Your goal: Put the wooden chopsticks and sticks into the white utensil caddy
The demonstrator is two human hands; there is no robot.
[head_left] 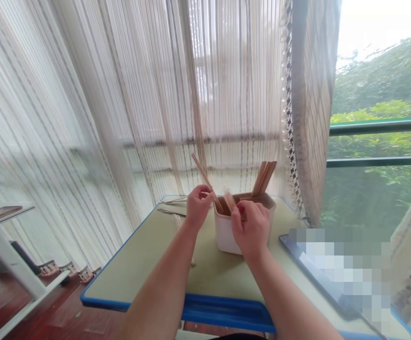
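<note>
My left hand [199, 208] is closed on a wooden chopstick [201, 171], tilted with its upper end to the left and its lower end at the mouth of a white container [226, 236] with a brown inside. My right hand [253, 227] is curled over the near rim, its fingertips pinching pale chopsticks [229, 198] that look blurred. Behind it, a bundle of brown chopsticks [265, 178] leans up out of the container's far right corner. How deep the sticks reach inside is hidden.
Thin sticks [172, 210] lie on the blue-edged table [138, 264] at the back left, and more pale sticks lie partly under my left forearm. A dark flat device [319, 278], partly pixelated, lies on the right. Curtains [149, 94] hang behind the table.
</note>
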